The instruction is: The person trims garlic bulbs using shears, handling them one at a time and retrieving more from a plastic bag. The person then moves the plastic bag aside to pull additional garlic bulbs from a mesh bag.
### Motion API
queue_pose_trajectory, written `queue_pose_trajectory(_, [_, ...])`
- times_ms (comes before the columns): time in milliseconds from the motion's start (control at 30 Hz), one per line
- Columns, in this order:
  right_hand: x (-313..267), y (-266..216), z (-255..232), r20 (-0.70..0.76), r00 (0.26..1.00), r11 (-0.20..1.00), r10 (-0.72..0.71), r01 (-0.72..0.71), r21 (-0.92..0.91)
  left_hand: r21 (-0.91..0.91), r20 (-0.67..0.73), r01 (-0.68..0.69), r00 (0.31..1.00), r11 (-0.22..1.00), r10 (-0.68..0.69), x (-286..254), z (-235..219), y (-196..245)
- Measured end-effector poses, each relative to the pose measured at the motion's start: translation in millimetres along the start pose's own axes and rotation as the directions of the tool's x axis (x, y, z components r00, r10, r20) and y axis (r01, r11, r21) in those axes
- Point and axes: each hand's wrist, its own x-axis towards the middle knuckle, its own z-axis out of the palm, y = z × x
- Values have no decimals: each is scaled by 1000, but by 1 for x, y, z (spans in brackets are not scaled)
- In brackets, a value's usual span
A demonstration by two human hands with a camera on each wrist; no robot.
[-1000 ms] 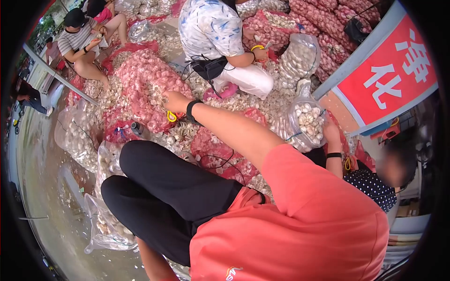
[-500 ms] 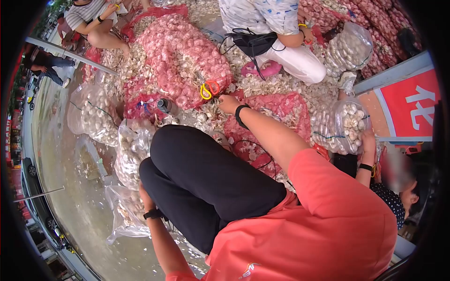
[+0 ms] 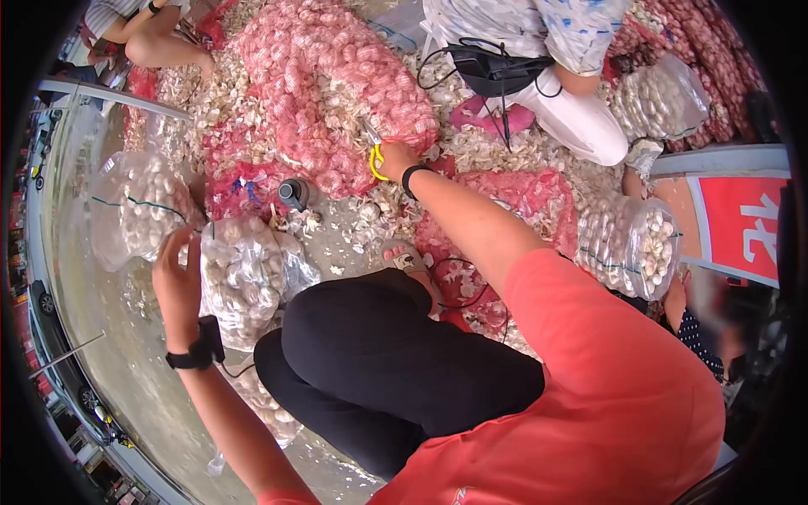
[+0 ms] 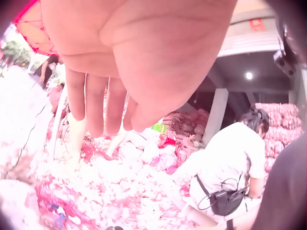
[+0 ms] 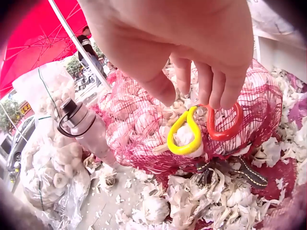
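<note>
Right hand point(image 3: 396, 157) stretched forward to the scissors point(image 5: 204, 129), fingers point(image 5: 218, 88) hooked over the red loop of the handles, yellow loop hanging just beside it. Scissors lying against the lower edge of the big red mesh sack of garlic point(image 3: 328, 93), blades pointing up into the netting in the head view. Left hand point(image 3: 177, 282) raised over the floor at the left, palm flat, fingers point(image 4: 96, 108) straight and relaxed, grasping nothing; nearest to it a clear plastic bag of garlic point(image 3: 244, 278), just beside the thumb side.

Floor point(image 3: 126, 370) strewn with white garlic skins point(image 5: 192, 201) around the sack. Grey-capped pink bottle point(image 5: 84, 127) standing just beside the sack's left edge, leaning slightly. Second clear bag of garlic point(image 3: 139, 210) further left, another clear bag point(image 3: 631, 244) at the right near a red sign point(image 3: 741, 227). Flat red mesh bag point(image 3: 522, 202) on the floor under the outstretched right arm. Black trousers and bent knee point(image 3: 370, 337) in the middle, sandalled foot point(image 3: 406, 257) just beyond. Seated person in a white patterned shirt point(image 3: 522, 25) beyond the sack, black pouch at the waist.
</note>
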Motion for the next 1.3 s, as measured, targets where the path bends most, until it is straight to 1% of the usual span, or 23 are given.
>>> queue_pose_trajectory(67, [7,6,9,-27,1000,999,15,-16,-28,-54,-24,-57,998,997,55,37,11,27])
queue_pose_trajectory(133, [13,13,18,-107,993,996,47,-54,-69,-173,37,-9,999,985,16,68,32,46])
queue_pose_trajectory(267, [21,4,27,-131,991,962,-24,-13,-273,-282,14,-109,993,953,118,80,96,45])
queue_pose_trajectory(300, [29,6,32,-2,999,972,40,-39,-232,-276,45,-113,990,955,131,71,113,39])
queue_pose_trajectory(333, [24,2,29,4,999,971,38,-36,-235,-269,75,-118,987,956,143,63,121,35])
queue_pose_trajectory(367, [20,-2,24,23,998,985,61,-57,-162,-270,70,-108,989,957,131,58,125,25])
queue_pose_trajectory(400, [13,1,17,42,995,993,91,-87,-84,-371,239,78,971,925,14,54,126,21])
queue_pose_trajectory(433, [10,11,16,55,997,999,51,-50,-4,-434,413,272,908,859,-78,52,127,18])
queue_pose_trajectory(467, [8,21,14,51,998,999,48,-47,-12,-441,407,272,910,856,-79,54,128,14])
queue_pose_trajectory(533, [-7,45,23,36,999,959,-4,-7,283,-420,310,216,947,881,-84,56,127,10])
queue_pose_trajectory(567, [-16,56,31,-71,997,923,-32,57,381,-434,335,248,937,866,-100,57,123,11])
queue_pose_trajectory(600, [-17,66,41,-70,997,924,-35,59,377,-436,333,250,937,864,-103,54,126,7])
queue_pose_trajectory(667, [-15,80,58,-98,991,859,86,-24,511,-484,366,289,924,826,-109,51,132,-2])
queue_pose_trajectory(700, [-15,73,56,-187,977,862,97,11,506,-483,368,288,924,827,-106,52,132,-1])
queue_pose_trajectory(833, [14,29,20,-191,973,777,129,20,629,-483,356,288,928,827,-115,55,135,2])
queue_pose_trajectory(867, [28,22,17,-196,973,777,125,27,629,-487,332,278,936,828,-119,54,136,2])
queue_pose_trajectory(933, [51,-4,-8,-376,923,843,85,135,521,-495,340,279,934,823,-112,56,129,10])
queue_pose_trajectory(1000, [74,-30,-23,-415,910,877,16,187,443,-505,343,275,934,818,-103,58,123,12])
queue_pose_trajectory(1067, [90,-44,-32,-261,961,897,-95,197,396,-510,323,260,941,820,-97,59,121,10])
queue_pose_trajectory(1100, [98,-49,-32,-263,959,897,-103,204,392,-503,365,312,922,806,-129,60,118,10])
queue_pose_trajectory(1167, [110,-56,-30,-243,912,881,-330,390,267,-500,353,293,928,815,-117,61,116,8])
queue_pose_trajectory(1267, [139,-42,-16,-277,890,902,-362,409,138,-500,343,272,934,822,-100,59,117,3])
queue_pose_trajectory(1300, [148,-32,-17,-322,851,899,-415,439,-1,-503,341,270,935,821,-99,60,119,1])
